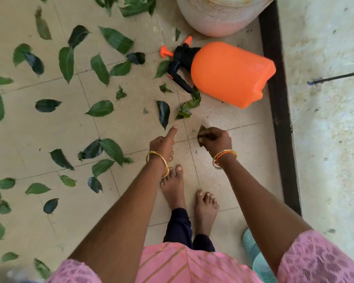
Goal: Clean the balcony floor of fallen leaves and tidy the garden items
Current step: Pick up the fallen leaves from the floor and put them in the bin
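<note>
Several green leaves [100, 108] lie scattered over the beige tiled floor [131, 123], mostly left and ahead of my feet. An orange spray bottle [231, 74] with a black pump head lies on its side near the wall. My right hand [216, 138] grips a small crumpled leaf piece [202, 130], fingers curled round it, low over the floor. My left hand [164, 144] hangs beside it with one finger stretched forward toward a dark leaf [163, 113]; its other fingers are curled and it holds nothing.
A large pale pot [219, 15] stands at the top behind the sprayer. A dark skirting strip [278, 99] and a weathered ledge run along the right. A teal perforated item [253, 252] sits at the lower right. My bare feet [188, 197] stand on the tiles.
</note>
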Motion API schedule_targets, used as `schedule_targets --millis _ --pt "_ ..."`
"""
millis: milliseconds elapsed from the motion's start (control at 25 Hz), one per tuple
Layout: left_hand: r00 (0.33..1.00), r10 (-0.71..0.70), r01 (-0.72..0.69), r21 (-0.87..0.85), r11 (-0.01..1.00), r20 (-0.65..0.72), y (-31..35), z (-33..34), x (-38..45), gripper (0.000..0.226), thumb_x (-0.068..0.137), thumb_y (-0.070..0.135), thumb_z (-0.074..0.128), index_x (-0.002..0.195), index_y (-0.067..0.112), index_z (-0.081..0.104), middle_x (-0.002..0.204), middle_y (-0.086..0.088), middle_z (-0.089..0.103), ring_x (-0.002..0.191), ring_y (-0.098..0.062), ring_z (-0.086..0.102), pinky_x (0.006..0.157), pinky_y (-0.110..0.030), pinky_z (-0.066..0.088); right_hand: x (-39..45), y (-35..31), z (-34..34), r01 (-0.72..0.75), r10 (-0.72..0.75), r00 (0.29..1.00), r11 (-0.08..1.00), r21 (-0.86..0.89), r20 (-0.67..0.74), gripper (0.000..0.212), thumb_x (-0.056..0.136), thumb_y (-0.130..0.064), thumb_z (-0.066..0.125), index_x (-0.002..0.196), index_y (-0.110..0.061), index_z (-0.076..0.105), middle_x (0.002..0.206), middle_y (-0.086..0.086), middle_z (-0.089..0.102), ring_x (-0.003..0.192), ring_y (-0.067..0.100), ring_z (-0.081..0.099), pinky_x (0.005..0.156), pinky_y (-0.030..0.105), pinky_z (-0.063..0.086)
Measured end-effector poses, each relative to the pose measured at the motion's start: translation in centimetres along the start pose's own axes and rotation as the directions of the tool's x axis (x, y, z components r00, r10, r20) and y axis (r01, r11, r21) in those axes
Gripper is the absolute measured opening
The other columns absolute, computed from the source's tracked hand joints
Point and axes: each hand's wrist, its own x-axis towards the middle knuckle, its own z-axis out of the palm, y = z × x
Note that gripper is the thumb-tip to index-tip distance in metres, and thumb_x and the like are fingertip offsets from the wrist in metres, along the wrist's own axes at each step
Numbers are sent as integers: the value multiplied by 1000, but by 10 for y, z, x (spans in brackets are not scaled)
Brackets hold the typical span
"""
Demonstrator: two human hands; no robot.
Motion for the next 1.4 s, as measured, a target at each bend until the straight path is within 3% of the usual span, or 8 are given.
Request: schedule_targets --millis 280,480,680,840,1080,1160,1240,1400 --pt "995 -21 23 -14 1000 96 16 -13 -50 42 82 51 65 87 11 53 70 -3 56 55 -14 50 46 -21 37 -89 -77 7 56 -62 983 998 39 174 61 70 4 75 116 -23 46 75 5 64 63 19 65 59 31 58" --pt "979 -179 200 -291 936 99 26 -42 -37 42 99 42 43 80 5 51 63 -12 53 49 -19 47 44 -24 43 -67 -107 11 -91 20 943 975 201 332 28 82 4 66 108 -5 60 93 8 67 80 12 65 63 14 51" --pt "985 -170 171 -225 959 22 34 -73 -13 40 87 47 62 80 10 50 61 -9 51 45 -16 47 35 -17 41 9 -76 37 171 -58 978 772 -612 200 75 77 -38 73 141 -22 38 150 11 23 133 33 29 107 41 34" --pt "982 -187 186 -183 965 13 24 -74 24 35 80 41 72 83 12 53 71 -5 47 55 -15 44 34 -13 36 62 -59 56 230 -108 973 566 -792 205 89 79 -40 71 148 -33 17 157 13 -10 143 40 -4 112 52 22" --pt "967 -222 239 -149 959 120 9 -63 40 51 65 50 81 88 13 55 64 -1 48 48 -12 45 42 -20 38 91 -40 67 287 -261 951 531 -797 168 63 89 -13 59 144 -27 32 153 18 11 141 41 8 111 50 28" --pt "950 -249 260 -34 965 188 9 -62 30 75 63 38 85 121 3 52 109 -20 65 96 -30 66 80 -41 57 75 -55 61 279 -310 943 534 -798 122 50 90 -3 54 137 -15 45 148 22 22 134 41 23 107 52 35" --pt "934 -265 270 14 963 238 9 -57 20 49 87 4 64 129 -11 44 136 -30 46 134 -40 38 114 -48 28 43 -60 70 345 -356 921 566 -749 155 38 85 14 51 122 9 56 134 44 31 114 52 38 93 64 39" --pt "923 -311 329 -45 943 227 4 -62 28 10 91 -13 44 84 -9 50 77 -14 46 80 -27 53 68 -35 57 24 8 45 290 -239 954 593 -751 179 37 84 -14 43 120 -10 41 99 28 56 80 50 57 64 48 44"
